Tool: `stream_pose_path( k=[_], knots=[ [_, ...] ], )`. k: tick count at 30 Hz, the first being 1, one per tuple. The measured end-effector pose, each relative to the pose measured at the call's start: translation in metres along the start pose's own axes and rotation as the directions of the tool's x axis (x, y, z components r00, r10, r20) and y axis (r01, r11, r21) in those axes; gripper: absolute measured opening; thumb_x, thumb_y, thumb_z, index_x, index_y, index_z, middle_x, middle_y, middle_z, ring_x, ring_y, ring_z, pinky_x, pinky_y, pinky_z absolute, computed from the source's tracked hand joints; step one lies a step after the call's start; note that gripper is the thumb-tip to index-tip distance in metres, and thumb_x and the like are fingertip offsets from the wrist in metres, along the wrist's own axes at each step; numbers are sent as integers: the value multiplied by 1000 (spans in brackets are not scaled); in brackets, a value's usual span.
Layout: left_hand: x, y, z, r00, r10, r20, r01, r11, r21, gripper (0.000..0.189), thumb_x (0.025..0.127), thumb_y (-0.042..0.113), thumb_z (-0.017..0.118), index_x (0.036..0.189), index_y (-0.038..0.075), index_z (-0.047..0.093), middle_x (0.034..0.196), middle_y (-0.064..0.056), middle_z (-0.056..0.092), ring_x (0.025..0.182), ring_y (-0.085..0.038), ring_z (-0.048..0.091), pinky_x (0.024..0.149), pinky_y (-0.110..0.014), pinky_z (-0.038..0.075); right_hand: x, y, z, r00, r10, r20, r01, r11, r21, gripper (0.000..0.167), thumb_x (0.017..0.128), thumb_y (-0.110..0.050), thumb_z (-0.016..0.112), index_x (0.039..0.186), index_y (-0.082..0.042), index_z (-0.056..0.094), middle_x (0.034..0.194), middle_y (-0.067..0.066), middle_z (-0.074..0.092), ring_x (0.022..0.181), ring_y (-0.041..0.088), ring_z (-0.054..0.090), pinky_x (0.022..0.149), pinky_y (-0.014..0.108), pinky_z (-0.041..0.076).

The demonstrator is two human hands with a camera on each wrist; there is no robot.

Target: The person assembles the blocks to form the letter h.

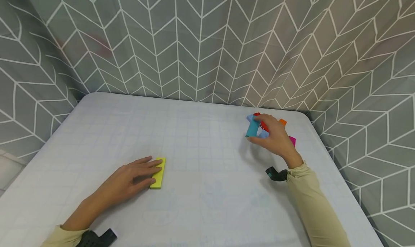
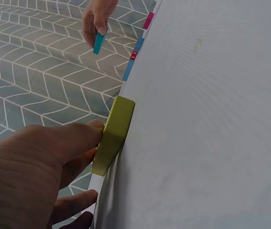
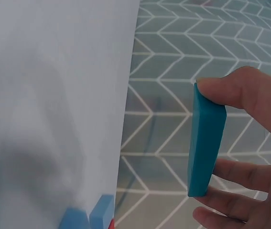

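Currently the right hand pinches a teal block between thumb and fingertips, spread only as wide as the block is long; the block is clear of the surface, tilted a little, above the far right part of the white table; the right wrist view shows the thumb on one end of it and fingertips at the other. Beneath and beside that hand, towards the table's far right corner, lies a loose group of pieces: light blue blocks, a red block, an orange block and a magenta block; the hand and the teal block partly hide them, so I cannot tell exactly how each touches its neighbours.

Meanwhile the left hand is relaxed, its fingers long and spread apart; fingertips and thumb touch a yellow block without curling round it; that block lies flat on the table, left of the middle, well apart from both the far edge and the left edge, its long side running roughly from near to far.

Beige sleeves cover both forearms, with a black device at the right wrist; beyond the table's far edge hangs a grey curtain with white zigzag lines.
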State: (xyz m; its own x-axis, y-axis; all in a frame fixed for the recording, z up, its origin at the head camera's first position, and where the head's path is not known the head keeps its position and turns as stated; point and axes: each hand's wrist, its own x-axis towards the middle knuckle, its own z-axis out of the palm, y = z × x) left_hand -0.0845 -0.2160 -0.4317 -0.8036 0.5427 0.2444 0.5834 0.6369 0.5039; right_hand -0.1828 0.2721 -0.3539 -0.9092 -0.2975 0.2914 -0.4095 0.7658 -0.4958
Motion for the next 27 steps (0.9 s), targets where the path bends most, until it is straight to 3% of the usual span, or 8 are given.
stream_pose_path(
  k=[8,16,27],
  knots=[
    [-2,-2,0,1000,2,-7,-2,1000,-4,38,95,26,79,132,17,75,145,8,61,139,-30,51,110,-43,44,5,-19,10,1000,-10,15,10,1000,8,68,80,-26,90,137,-6,60,139,15,58,114,35,53,90,58,53],
    [-1,-2,1,1000,-1,3,1,1000,-1,38,95,26,79,132,17,75,145,8,61,139,-31,51,106,-57,45,13,-38,22,997,-68,31,67,997,36,67,79,-26,91,136,-4,61,139,14,59,125,34,52,101,60,47],
    [-1,-2,0,1000,-16,12,16,1000,-21,38,95,25,79,132,17,75,145,8,61,140,-31,50,106,-58,45,22,-54,37,993,-111,44,108,992,69,65,80,-29,89,135,-7,62,140,9,59,128,28,51,103,56,49]
  ],
)
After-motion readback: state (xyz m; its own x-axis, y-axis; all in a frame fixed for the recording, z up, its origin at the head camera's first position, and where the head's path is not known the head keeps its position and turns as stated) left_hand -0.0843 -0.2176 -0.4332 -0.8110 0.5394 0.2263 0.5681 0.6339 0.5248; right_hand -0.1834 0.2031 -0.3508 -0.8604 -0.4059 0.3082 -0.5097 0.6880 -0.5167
